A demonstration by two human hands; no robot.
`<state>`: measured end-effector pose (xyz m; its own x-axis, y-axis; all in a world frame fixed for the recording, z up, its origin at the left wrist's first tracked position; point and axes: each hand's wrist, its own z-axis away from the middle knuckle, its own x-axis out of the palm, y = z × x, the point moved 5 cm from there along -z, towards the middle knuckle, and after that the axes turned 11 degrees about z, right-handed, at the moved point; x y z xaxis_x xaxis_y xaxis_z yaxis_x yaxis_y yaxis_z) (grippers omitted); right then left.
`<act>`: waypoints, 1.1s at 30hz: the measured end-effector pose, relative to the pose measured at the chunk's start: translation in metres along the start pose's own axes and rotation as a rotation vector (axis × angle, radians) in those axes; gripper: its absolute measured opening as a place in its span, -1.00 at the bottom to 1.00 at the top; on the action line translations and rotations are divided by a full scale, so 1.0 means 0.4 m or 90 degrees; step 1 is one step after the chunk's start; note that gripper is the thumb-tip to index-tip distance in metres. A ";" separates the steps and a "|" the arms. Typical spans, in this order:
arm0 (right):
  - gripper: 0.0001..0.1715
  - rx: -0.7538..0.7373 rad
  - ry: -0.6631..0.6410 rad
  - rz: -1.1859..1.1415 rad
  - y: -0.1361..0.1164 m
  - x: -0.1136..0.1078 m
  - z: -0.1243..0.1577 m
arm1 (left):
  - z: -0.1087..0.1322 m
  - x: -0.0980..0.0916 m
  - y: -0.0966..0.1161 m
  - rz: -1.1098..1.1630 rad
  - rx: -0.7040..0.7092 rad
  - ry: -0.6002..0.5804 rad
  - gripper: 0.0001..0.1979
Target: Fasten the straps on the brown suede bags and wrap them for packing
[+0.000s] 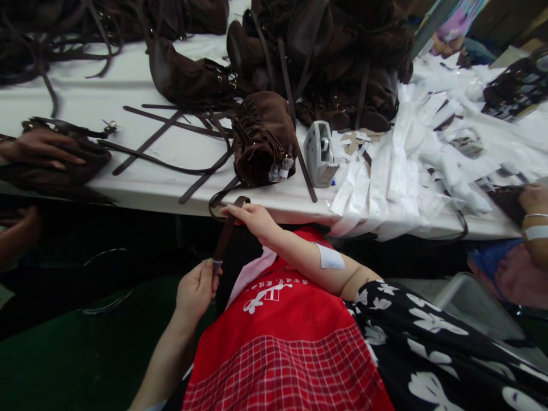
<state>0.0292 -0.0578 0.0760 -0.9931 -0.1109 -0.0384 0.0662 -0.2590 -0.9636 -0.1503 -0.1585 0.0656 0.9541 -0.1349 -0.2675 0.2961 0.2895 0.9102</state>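
A dark brown strap (224, 238) is stretched between my two hands, just off the table's front edge. My left hand (196, 290) is closed round its lower end, where a small pale wrapping shows. My right hand (256, 220) pinches the strap's upper part between thumb and fingers, and a short curl of it sticks up there. Directly beyond my hands, a brown drawstring bag (270, 123) lies with its gathered mouth towards me and a clear-wrapped piece at the opening. Its long straps trail left across the white table (141, 128).
A grey tape dispenser (317, 157) stands right of the bag. White plastic strips (400, 165) spread over the table's right side. Brown bags (342, 51) are piled at the back. At left, a co-worker's hand (45, 147) rests on another bag; another person's arm (537, 211) is at right.
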 end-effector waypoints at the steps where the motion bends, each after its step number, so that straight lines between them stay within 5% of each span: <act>1: -0.51 -0.010 0.029 -0.031 -0.003 -0.006 0.001 | -0.001 0.007 0.002 0.005 0.002 -0.017 -0.55; 4: -0.51 -0.070 0.053 -0.035 -0.003 0.019 0.028 | -0.010 0.020 0.016 0.048 0.018 -0.030 -0.48; 8: -0.45 -0.064 -0.248 0.011 0.029 0.124 0.084 | -0.030 0.015 0.048 0.096 0.062 0.007 -0.42; 16: -0.35 0.010 -0.115 -0.178 -0.006 0.053 0.022 | -0.022 0.014 0.016 0.148 -0.024 -0.024 -0.38; 22: -0.36 0.065 -0.342 -0.087 0.064 0.143 0.083 | -0.020 0.002 0.035 0.138 0.026 0.008 -0.46; 25: -0.39 0.162 -0.297 -0.174 0.082 0.130 0.067 | -0.011 0.009 0.028 0.154 -0.001 -0.026 -0.47; 28: -0.41 0.146 -0.247 -0.178 0.085 0.125 0.056 | -0.005 0.014 0.025 0.157 -0.010 -0.029 -0.49; 33: -0.35 0.076 -0.412 -0.136 0.084 0.178 0.098 | -0.012 -0.005 0.043 0.121 0.033 0.021 -0.50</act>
<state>-0.0354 -0.1119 0.0512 -0.7306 -0.5862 0.3502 -0.0773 -0.4385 -0.8954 -0.1468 -0.1486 0.0803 0.9939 -0.0504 -0.0984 0.1081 0.2571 0.9603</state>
